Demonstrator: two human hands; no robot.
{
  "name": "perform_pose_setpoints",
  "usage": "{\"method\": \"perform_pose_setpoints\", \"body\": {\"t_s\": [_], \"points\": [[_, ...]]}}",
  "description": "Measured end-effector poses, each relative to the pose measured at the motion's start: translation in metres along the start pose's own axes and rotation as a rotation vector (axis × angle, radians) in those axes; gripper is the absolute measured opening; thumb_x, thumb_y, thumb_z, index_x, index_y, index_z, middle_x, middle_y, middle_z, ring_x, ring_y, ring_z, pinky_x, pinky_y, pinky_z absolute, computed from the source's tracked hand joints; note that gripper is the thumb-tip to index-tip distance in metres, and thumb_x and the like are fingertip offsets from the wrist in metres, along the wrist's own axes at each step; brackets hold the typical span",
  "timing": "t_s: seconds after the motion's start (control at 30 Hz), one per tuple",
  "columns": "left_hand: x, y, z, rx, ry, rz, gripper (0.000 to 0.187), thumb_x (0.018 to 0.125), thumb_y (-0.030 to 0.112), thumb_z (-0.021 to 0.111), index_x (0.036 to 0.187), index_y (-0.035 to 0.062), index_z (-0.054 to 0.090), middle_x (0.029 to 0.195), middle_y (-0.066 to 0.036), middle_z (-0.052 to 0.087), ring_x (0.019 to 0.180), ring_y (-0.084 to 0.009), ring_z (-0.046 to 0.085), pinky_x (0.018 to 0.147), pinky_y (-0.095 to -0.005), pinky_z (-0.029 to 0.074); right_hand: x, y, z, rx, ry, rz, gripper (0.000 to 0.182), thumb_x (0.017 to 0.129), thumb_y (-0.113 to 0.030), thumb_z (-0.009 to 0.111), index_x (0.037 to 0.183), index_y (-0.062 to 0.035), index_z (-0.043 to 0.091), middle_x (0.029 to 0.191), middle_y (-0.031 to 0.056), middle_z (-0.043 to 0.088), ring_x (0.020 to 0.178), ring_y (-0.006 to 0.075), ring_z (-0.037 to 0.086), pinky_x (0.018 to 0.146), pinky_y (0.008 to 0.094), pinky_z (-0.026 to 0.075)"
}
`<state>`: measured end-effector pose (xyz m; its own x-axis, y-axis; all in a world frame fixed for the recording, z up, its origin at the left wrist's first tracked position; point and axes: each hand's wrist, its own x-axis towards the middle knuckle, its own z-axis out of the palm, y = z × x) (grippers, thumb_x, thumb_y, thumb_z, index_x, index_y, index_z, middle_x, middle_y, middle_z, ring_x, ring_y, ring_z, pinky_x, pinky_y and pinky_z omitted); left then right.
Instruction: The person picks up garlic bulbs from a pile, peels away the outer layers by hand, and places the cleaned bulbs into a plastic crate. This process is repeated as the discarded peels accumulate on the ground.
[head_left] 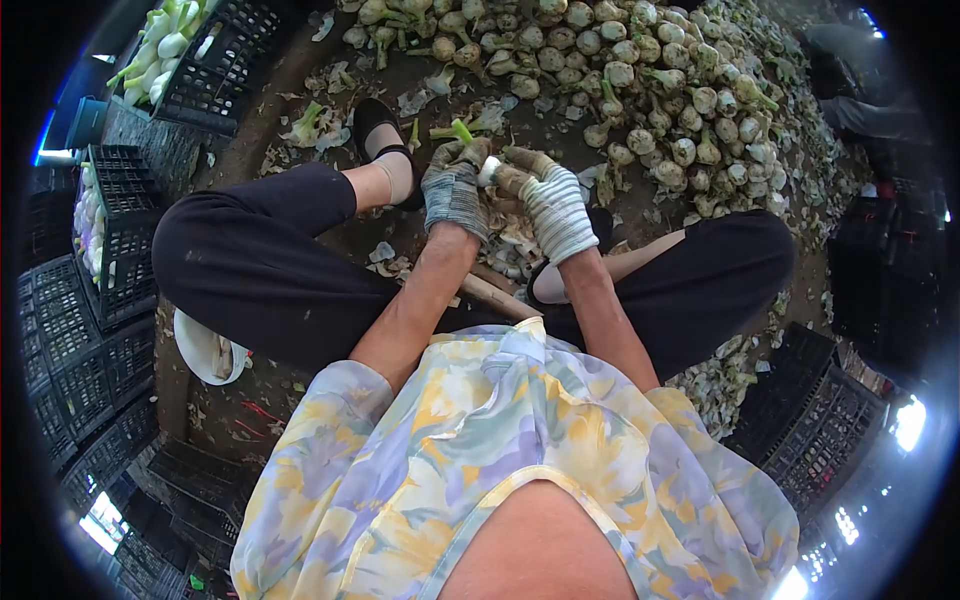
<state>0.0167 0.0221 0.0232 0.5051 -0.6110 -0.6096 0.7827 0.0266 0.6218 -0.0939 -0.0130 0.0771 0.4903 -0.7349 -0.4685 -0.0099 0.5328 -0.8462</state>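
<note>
My left hand point(455, 188), in a dirt-stained grey knit glove, is closed around an onion. A short green stem point(461, 130) sticks up above its fingers. The onion's white peeled part point(489, 170) shows between my two hands. My right hand point(552, 200), in a striped white and green glove, has its thumb and bent fingers against that white part; its grip is partly hidden. Loose peelings point(515, 245) lie on the ground below my hands, between my legs.
A large heap of unpeeled onions point(640, 95) spreads ahead and to the right. A black crate point(215, 75) and peeled onions with green stems point(160, 55) are at upper left. More crates point(125, 240) stack at left, near a white bucket point(205, 350). Crates point(815, 420) stand at lower right.
</note>
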Motion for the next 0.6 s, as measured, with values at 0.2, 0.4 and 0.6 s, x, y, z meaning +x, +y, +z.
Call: {"method": "perform_pose_setpoints", "body": {"t_s": [0.2,0.4,0.6], "points": [[0.005,0.0,-0.004,-0.2,0.025,0.053,0.012,0.083,0.014,0.057,0.092,0.0055,0.057,0.081,-0.007,0.059,0.069,-0.0197,0.059,0.061,-0.0342,0.053,0.005,0.011,-0.009,-0.019,0.01,-0.019,0.039,0.077,0.001,0.06,0.114,0.0052,0.049,0.098,0.0133,0.06,0.083,0.0161,0.059,0.071,0.0262,0.051],[-0.023,0.008,0.012,0.274,-0.069,0.411,0.012,0.077,0.006,0.064,0.088,0.004,0.058,0.08,-0.002,0.059,0.069,-0.011,0.054,0.06,-0.0232,0.045,-0.002,-0.001,0.009,-0.599,0.151,-0.365,0.042,0.073,0.0,0.06,0.113,0.0048,0.05,0.092,0.011,0.062,0.079,0.0113,0.057,0.067,0.0224,0.048],[-0.032,0.011,0.009,0.175,-0.259,0.331,0.01,0.08,0.007,0.06,0.086,0.0001,0.06,0.077,-0.005,0.06,0.068,-0.0121,0.055,0.062,-0.0239,0.046,0.018,0.013,-0.012,-0.34,0.106,-0.217,0.028,0.068,0.001,0.054,0.095,0.0034,0.06,0.083,0.0154,0.064,0.071,0.019,0.06,0.068,0.0263,0.047]]}}
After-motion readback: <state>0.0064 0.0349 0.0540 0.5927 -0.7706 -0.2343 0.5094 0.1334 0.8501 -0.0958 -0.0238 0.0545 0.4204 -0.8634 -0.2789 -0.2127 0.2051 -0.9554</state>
